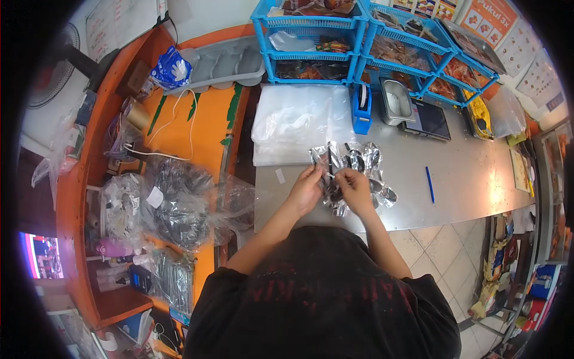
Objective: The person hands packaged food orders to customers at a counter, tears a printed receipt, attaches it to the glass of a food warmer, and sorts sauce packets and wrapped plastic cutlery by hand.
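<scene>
At the front of the steel table, both my hands are closed on a shiny silver packet (330,179). My left hand (307,190) pinches its left side between thumb and fingers. On the opposite side my right hand (355,189) grips it, fingers curled and covering part of it. Just beyond and to the right of my right hand lie several more shiny silver packets (372,157) with dark rounded patches; what is inside them I cannot make out. A small white strip (280,176) rests on the table left of my left hand.
A stack of clear plastic bags (299,119) lies behind my hands. Beyond stand a blue tape dispenser (362,110), a metal container (397,102), a dark flat device (431,121) and blue basket racks (311,54). A blue pen (430,184) lies right. Bagged items (179,200) cover the orange counter.
</scene>
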`<state>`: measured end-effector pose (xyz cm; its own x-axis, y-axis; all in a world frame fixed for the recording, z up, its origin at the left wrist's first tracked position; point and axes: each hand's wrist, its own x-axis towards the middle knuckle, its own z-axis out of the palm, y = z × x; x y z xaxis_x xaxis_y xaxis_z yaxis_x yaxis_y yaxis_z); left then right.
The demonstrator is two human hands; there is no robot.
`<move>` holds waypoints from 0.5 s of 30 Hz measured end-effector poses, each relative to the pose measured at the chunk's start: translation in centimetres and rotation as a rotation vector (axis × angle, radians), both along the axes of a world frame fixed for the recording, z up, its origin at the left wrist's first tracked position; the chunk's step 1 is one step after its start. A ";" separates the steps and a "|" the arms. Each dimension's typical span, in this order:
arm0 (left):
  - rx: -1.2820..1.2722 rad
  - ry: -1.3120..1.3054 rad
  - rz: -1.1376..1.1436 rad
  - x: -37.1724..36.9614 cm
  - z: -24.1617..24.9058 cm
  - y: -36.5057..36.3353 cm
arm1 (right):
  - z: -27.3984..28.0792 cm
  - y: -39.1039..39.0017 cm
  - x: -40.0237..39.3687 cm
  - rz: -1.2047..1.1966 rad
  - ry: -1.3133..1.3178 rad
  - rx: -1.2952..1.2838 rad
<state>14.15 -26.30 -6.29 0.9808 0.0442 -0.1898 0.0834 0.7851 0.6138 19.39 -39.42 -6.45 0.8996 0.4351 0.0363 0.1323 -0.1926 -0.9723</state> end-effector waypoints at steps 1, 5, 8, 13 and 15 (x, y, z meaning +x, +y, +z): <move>-0.001 -0.002 0.009 0.0 -0.1 0.1 | 0.4 -0.5 0.3 0.009 -0.002 -0.001; 0.120 0.016 -0.065 0.3 -0.3 0.0 | 1.4 -1.7 1.7 -0.254 -0.850 -0.545; 0.139 -0.002 -0.113 1.8 -2.4 -1.1 | 3.1 -1.5 1.4 0.101 -0.121 -0.155; 0.633 0.054 -0.111 1.6 -1.1 -1.1 | -0.6 -2.6 3.7 -0.190 -0.467 -0.803; 1.026 -0.049 0.111 -0.7 -0.4 1.0 | -2.6 -2.3 4.3 -0.454 -0.843 -1.008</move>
<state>13.47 -25.26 -6.70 0.9670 0.2531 0.0300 -0.0004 -0.1163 0.9932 23.73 -41.77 -9.06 0.8315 0.2770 0.4816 0.3408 -0.9389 -0.0484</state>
